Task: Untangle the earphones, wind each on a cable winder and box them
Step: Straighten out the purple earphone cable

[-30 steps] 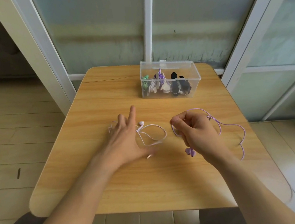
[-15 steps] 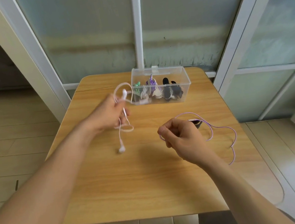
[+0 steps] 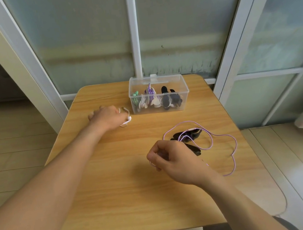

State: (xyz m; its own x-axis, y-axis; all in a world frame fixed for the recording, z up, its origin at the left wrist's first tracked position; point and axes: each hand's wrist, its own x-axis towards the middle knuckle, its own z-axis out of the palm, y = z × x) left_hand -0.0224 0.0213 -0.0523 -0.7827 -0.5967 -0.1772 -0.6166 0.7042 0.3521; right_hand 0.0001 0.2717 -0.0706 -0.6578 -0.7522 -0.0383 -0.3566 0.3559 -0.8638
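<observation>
The near half of the wooden table (image 3: 119,204) lies bare across the bottom of the frame, crossed only by the two forearms. At top centre a clear plastic box (image 3: 159,96), lidless and packed with wound earphones, blocks the far edge; glass door frames (image 3: 133,31) rise just behind it. The left hand (image 3: 107,117) with white earphones (image 3: 127,118) sits just left of the box, narrowing the gap there. At centre right, purple earphones (image 3: 233,150) sprawl in loops over black cable winders (image 3: 191,135), beside the right hand (image 3: 173,160). Bare wood shows between both hands.
</observation>
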